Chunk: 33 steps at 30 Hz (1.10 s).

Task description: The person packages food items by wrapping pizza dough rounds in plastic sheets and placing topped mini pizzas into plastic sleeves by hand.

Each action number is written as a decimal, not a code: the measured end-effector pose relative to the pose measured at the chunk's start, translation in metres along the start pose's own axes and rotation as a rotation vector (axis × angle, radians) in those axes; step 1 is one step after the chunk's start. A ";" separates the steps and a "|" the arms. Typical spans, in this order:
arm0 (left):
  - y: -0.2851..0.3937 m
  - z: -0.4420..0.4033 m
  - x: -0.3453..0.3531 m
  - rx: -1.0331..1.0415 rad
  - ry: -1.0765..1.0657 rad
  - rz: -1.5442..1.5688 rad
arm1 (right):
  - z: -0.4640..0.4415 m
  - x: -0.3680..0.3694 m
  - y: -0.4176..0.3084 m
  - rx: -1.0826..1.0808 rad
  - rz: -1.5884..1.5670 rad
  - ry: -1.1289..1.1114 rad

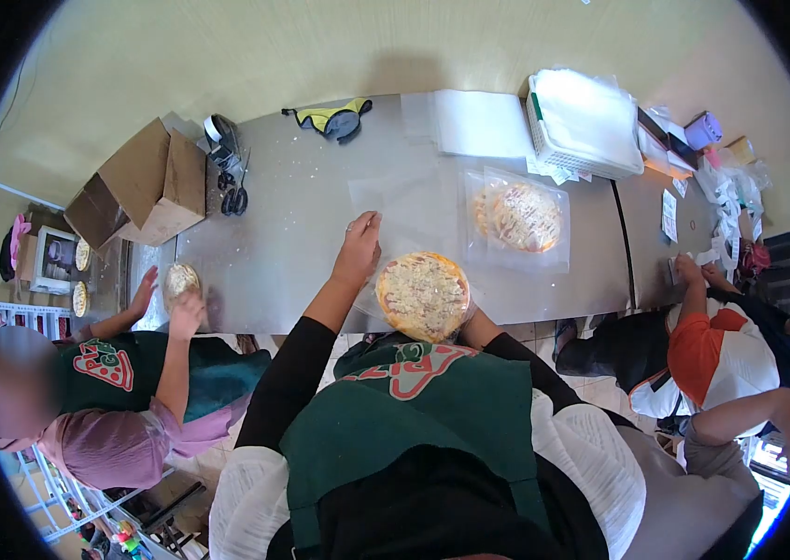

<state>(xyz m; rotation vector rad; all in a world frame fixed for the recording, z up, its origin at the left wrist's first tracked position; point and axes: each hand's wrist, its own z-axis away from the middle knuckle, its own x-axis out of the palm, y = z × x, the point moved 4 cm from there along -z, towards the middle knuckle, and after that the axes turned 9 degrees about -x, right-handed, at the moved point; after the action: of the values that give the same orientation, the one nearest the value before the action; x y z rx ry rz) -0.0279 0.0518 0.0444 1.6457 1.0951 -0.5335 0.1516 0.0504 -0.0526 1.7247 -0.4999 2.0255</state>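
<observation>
A round pizza [423, 296] with shredded topping is near the table's front edge, before my apron. My right hand [475, 327] holds its lower right side, the fingers mostly hidden by it. Left of the pizza, my left hand [358, 250] has its fingers pressed together beside thin clear plastic [409, 201]; what they pinch is too faint to make out. To the right, topped pizzas [526, 217] in clear bags overlap on the table.
The grey table [264, 261] bears a cardboard box [148, 187], scissors [234, 198], a yellow-grey item [331, 119], white sheets [481, 123] and a white basket [582, 140]. A person at left handles a wrapped pizza [180, 283]; other people stand at right.
</observation>
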 end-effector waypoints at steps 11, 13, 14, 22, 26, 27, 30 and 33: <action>0.024 0.006 -0.002 0.045 -0.144 0.089 | 0.010 0.050 -0.010 -0.079 -0.041 -0.055; 0.029 0.006 -0.004 0.044 -0.143 0.115 | 0.012 0.056 -0.013 -0.126 -0.001 -0.133; 0.031 0.008 -0.006 0.044 -0.148 0.120 | 0.013 0.053 -0.014 -0.143 -0.013 -0.094; 0.043 0.021 -0.004 0.097 -0.132 0.112 | 0.018 0.064 -0.030 -0.332 0.047 -0.073; 0.056 0.028 0.004 0.096 -0.084 0.126 | 0.018 0.051 -0.035 -0.456 0.049 -0.034; 0.060 0.031 0.007 0.089 -0.077 0.106 | 0.016 0.052 -0.035 -0.466 0.022 0.016; 0.064 0.036 0.013 0.083 -0.081 0.076 | 0.013 0.054 -0.034 -0.477 -0.066 0.063; 0.069 0.044 0.020 0.093 -0.095 0.095 | 0.010 0.062 -0.034 -0.515 -0.110 0.032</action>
<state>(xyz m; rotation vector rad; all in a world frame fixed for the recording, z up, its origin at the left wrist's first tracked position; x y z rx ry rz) 0.0485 0.0167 0.0483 1.7259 0.9296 -0.6022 0.1700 0.0799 0.0104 1.3708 -0.8134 1.6569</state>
